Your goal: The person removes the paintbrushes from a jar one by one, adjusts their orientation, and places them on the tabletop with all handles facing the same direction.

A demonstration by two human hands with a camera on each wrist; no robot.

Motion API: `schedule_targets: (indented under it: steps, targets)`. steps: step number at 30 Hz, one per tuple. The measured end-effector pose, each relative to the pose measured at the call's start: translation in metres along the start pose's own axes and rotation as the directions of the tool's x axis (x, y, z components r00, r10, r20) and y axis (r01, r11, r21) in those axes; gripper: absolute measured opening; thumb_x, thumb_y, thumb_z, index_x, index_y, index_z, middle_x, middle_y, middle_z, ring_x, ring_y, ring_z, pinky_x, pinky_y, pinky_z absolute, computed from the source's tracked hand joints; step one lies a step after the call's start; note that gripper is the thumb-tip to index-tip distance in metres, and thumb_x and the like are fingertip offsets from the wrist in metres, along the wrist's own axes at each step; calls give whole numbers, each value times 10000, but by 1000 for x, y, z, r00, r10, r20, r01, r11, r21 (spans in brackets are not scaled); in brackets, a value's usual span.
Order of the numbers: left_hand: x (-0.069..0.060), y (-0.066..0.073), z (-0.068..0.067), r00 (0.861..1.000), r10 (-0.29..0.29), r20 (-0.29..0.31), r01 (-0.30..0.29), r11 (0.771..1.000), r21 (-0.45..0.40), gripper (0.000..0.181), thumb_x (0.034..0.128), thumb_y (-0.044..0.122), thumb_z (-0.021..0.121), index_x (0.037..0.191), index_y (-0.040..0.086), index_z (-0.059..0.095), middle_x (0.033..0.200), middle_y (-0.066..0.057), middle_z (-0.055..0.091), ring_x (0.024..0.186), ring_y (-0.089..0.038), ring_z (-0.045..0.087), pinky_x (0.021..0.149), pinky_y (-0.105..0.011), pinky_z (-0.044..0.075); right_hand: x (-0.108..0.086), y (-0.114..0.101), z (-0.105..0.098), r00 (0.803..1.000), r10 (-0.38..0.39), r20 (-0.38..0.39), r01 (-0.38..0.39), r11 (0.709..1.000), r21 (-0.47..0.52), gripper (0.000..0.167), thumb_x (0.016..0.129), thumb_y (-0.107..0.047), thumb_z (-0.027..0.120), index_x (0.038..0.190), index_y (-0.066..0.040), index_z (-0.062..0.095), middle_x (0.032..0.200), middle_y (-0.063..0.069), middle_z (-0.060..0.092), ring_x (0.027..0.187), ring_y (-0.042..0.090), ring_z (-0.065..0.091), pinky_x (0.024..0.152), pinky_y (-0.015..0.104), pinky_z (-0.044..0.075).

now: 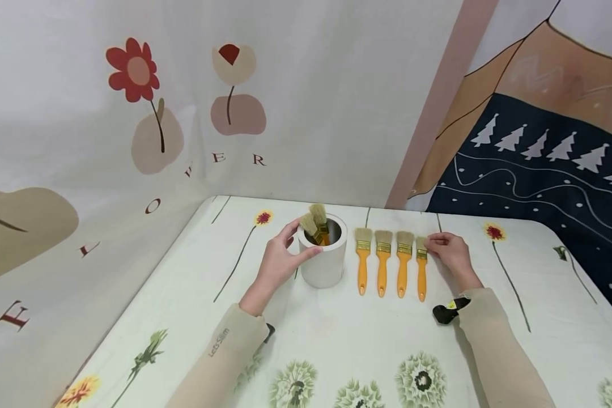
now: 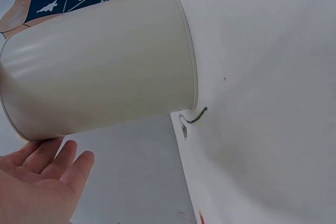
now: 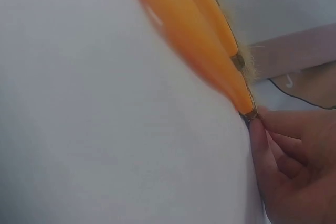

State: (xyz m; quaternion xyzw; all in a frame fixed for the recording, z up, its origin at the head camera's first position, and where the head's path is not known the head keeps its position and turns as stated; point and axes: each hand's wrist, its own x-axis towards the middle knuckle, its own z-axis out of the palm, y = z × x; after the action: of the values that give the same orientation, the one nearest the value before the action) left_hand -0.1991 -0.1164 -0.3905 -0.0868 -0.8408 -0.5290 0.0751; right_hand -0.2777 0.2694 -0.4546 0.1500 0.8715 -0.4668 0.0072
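Observation:
A white cylindrical container (image 1: 322,269) stands upright on the table, with two paintbrushes (image 1: 317,214) in it, bristles up, leaning over its rim. My left hand (image 1: 277,260) holds the container near the top, thumb at the front rim and fingers at the far left side; in the left wrist view its fingers touch the white wall. Right of the container, several paintbrushes with orange handles lie in a row, bristles away from me. At the row's right end, my right hand (image 1: 451,256) pinches the smallest paintbrush (image 1: 421,277) by its bristle end, thumb and fingertips close to the metal band.
The other paintbrushes in the row, the left one (image 1: 362,266), the middle one (image 1: 383,266) and the one beside the smallest (image 1: 404,266), lie side by side. A flower-printed cloth (image 1: 316,334) covers the table. Printed curtains (image 1: 326,113) hang behind and at the left.

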Motion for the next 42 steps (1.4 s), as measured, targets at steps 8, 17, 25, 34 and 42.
schedule_targets:
  steps: [8, 17, 25, 34, 42]
  targets:
    - [1, 1, 1, 1000, -13, 7, 13, 1000, 11, 816, 816, 303, 834, 1502, 103, 439, 1534, -122, 476, 1441, -279, 438, 1205, -417, 393, 1, 0, 0, 1000, -4, -14, 3, 998, -56, 355, 976, -185, 627, 1260, 27, 611, 1081, 138, 641, 783, 91, 549, 606, 52, 479]
    - [1, 0, -1, 1000, -16, 7, 16, 1000, 16, 813, 820, 310, 831, 1502, 106, 439, 1533, -127, 476, 1441, -283, 437, 1204, -426, 394, 5, 1, 2, 1000, 11, 3, -10, 998, -59, 349, 983, -195, 618, 1265, 11, 615, 1056, 102, 631, 765, 80, 553, 609, 58, 491]
    - [1, 1, -2, 1000, -21, 8, 21, 1000, 15, 802, 821, 308, 829, 1498, 114, 445, 1529, -115, 484, 1441, -277, 438, 1203, -426, 397, 6, 1, 1, 998, 51, 47, -53, 998, 26, 401, 1018, -202, 569, 1349, 23, 557, 1192, 146, 608, 795, 10, 559, 664, 50, 517]
    - [-2, -2, 4, 999, -39, 19, 38, 999, 7, 819, 815, 335, 832, 1503, 127, 441, 1539, -109, 471, 1446, -275, 431, 1206, -418, 389, -14, 2, -10, 987, 57, 150, -73, 992, 103, 539, 1043, -273, 510, 1493, 7, 413, 1523, 235, 427, 965, -38, 550, 815, 70, 558]
    - [1, -1, 1, 1000, -10, -5, 10, 1000, 17, 821, 809, 327, 836, 1500, 120, 444, 1537, -115, 473, 1442, -288, 436, 1198, -429, 398, -30, -19, -16, 989, -16, 145, 0, 994, 108, 577, 1053, -270, 486, 1547, -22, 321, 1560, 242, 375, 1239, 203, 567, 1062, 278, 534]
